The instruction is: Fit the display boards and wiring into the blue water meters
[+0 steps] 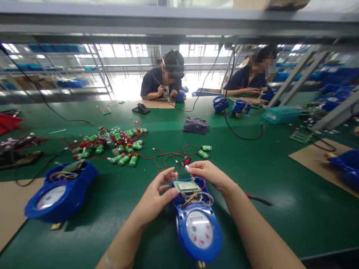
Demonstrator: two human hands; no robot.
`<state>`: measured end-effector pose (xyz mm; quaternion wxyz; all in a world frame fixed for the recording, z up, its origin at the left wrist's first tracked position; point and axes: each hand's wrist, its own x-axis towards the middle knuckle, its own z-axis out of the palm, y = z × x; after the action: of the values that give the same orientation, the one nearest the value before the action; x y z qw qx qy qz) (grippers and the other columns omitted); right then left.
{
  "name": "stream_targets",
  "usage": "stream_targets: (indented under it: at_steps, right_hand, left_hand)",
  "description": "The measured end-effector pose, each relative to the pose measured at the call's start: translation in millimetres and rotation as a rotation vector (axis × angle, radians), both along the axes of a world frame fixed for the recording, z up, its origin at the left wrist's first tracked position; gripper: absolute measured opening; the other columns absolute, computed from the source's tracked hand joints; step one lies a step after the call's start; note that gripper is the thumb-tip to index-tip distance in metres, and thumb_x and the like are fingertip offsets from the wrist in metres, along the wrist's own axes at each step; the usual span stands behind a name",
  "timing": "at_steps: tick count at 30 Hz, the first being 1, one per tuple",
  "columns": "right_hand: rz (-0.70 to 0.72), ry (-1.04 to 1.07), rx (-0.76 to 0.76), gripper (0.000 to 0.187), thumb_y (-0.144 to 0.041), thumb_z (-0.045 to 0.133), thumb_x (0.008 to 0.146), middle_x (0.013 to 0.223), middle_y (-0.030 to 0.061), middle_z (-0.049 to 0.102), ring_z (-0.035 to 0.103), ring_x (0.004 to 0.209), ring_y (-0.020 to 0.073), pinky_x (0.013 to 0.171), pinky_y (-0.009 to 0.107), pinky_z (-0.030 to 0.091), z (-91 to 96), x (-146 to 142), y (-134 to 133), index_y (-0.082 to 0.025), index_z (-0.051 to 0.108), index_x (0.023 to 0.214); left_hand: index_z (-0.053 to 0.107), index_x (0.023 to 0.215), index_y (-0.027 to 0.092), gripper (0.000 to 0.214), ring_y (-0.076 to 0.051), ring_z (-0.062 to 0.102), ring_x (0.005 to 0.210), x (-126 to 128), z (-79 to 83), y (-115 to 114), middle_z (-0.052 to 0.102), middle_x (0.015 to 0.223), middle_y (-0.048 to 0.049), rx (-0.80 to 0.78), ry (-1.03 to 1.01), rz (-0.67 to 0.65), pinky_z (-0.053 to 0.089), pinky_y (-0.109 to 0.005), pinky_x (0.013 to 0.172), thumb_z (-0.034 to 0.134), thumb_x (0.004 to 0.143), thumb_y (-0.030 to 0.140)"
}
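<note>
A blue water meter with a round dial lies in front of me, its top compartment uncovered. Inside that compartment sit a green circuit board and thin coloured wires. My left hand holds the meter at its upper left, thumb at the board's edge and index finger lifted. Between the thumb and fingertips of my right hand is a small white plug connector, above the board's far edge. A small black-and-red part with red wires lies just beyond.
Green battery cells with red leads are heaped at left; two loose cells lie ahead. A second blue meter stands left on cardboard. A dark cloth and hanging black cable are farther back. Two people work across the table.
</note>
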<state>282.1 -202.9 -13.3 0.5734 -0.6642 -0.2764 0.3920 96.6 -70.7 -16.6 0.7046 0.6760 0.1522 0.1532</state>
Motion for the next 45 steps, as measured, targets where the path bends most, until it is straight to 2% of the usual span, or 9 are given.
stream_targets:
  at_steps: [4, 6, 9, 12, 19, 24, 28, 36, 45]
  right_hand:
    - [0.0, 0.103, 0.012, 0.039, -0.044, 0.085, 0.063, 0.064, -0.0003, 0.061, 0.048, 0.055, 0.0081, 0.053, 0.023, 0.032, -3.4, -5, -3, -0.01, 0.07, 0.077]
    - [-0.005, 0.146, 0.023, 0.039, -0.044, 0.085, 0.063, 0.062, -0.0013, 0.059, 0.045, 0.052, 0.0075, 0.051, 0.023, 0.031, -4.3, -7, -4, -0.011, 0.07, 0.075]
    - [-0.008, 0.199, 0.057, 0.04, -0.045, 0.086, 0.062, 0.06, -0.0018, 0.058, 0.044, 0.05, 0.007, 0.049, 0.022, 0.031, -7.6, -10, -1, -0.011, 0.068, 0.071]
    - [-0.006, 0.238, 0.079, 0.041, -0.048, 0.085, 0.063, 0.058, -0.0021, 0.057, 0.043, 0.047, 0.0063, 0.048, 0.022, 0.03, -11.2, -11, 1, -0.012, 0.066, 0.067]
    - [-0.007, 0.295, 0.089, 0.041, -0.047, 0.087, 0.057, 0.054, -0.0035, 0.056, 0.044, 0.045, 0.007, 0.048, 0.023, 0.032, -13.5, -12, 2, -0.013, 0.064, 0.064]
    - [0.038, 0.285, 0.122, 0.043, -0.051, 0.083, 0.061, 0.052, -0.0032, 0.055, 0.044, 0.045, 0.0071, 0.048, 0.023, 0.031, -16.3, -11, 2, -0.012, 0.065, 0.063]
    - [0.049, 0.291, 0.138, 0.044, -0.053, 0.081, 0.063, 0.058, -0.0008, 0.059, 0.044, 0.048, 0.0071, 0.05, 0.022, 0.03, -19.4, -11, 3, -0.01, 0.068, 0.067]
    - [0.034, 0.413, 0.132, 0.042, -0.049, 0.083, 0.059, 0.07, 0.0042, 0.068, 0.056, 0.057, 0.0108, 0.058, 0.024, 0.042, -23.0, -14, 5, -0.011, 0.072, 0.073]
    - [0.019, 0.35, 0.123, 0.043, -0.048, 0.083, 0.059, 0.069, 0.0044, 0.069, 0.056, 0.057, 0.0103, 0.059, 0.023, 0.04, -17.7, -14, 4, -0.009, 0.074, 0.073]
  left_hand:
    - [0.065, 0.11, 0.016, 0.048, -0.021, 0.062, 0.088, 2, -8.3, 43, 0.071, 0.107, -0.0111, 0.137, 0.154, 0.417, 0.045, -0.027, 0.068, 0.062, 0.08, 0.053]
    - [0.069, 0.099, 0.014, 0.041, -0.018, 0.06, 0.074, 2, -16.9, 58, 0.073, 0.094, -0.0098, 0.16, 0.221, 0.467, 0.042, -0.025, 0.06, 0.07, 0.075, 0.048]
    - [0.074, 0.076, 0.012, 0.031, -0.013, 0.05, 0.051, 5, -26.1, 63, 0.072, 0.071, -0.0083, 0.122, 0.319, 0.362, 0.033, -0.023, 0.046, 0.075, 0.07, 0.043]
    - [0.075, 0.072, 0.011, 0.029, -0.01, 0.045, 0.044, 9, -26.8, 55, 0.071, 0.066, -0.0086, 0.035, 0.361, 0.251, 0.027, -0.02, 0.039, 0.078, 0.068, 0.04]
    - [0.074, 0.081, 0.012, 0.032, -0.011, 0.059, 0.06, 33, -18.6, 37, 0.07, 0.075, -0.0069, -0.239, 0.274, 0.107, 0.048, -0.019, 0.054, 0.086, 0.063, 0.035]
    - [0.071, 0.077, 0.012, 0.025, -0.01, 0.061, 0.061, 65, -16.4, 24, 0.071, 0.075, -0.0064, -0.37, 0.135, 0.099, 0.05, -0.018, 0.057, 0.085, 0.066, 0.03]
    - [0.069, 0.074, 0.012, 0.022, -0.012, 0.063, 0.06, 80, -20.3, 15, 0.07, 0.068, -0.0052, -0.451, 0.079, 0.091, 0.052, -0.02, 0.059, 0.084, 0.068, 0.027]
    - [0.071, 0.075, 0.011, 0.035, -0.013, 0.065, 0.062, 79, -24.8, 12, 0.071, 0.068, -0.0052, -0.498, 0.048, 0.035, 0.053, -0.021, 0.062, 0.09, 0.057, 0.033]
    - [0.071, 0.071, 0.011, 0.041, -0.012, 0.064, 0.063, 79, -18.1, 10, 0.071, 0.068, -0.0037, -0.461, 0.006, 0.078, 0.051, -0.021, 0.066, 0.092, 0.049, 0.038]
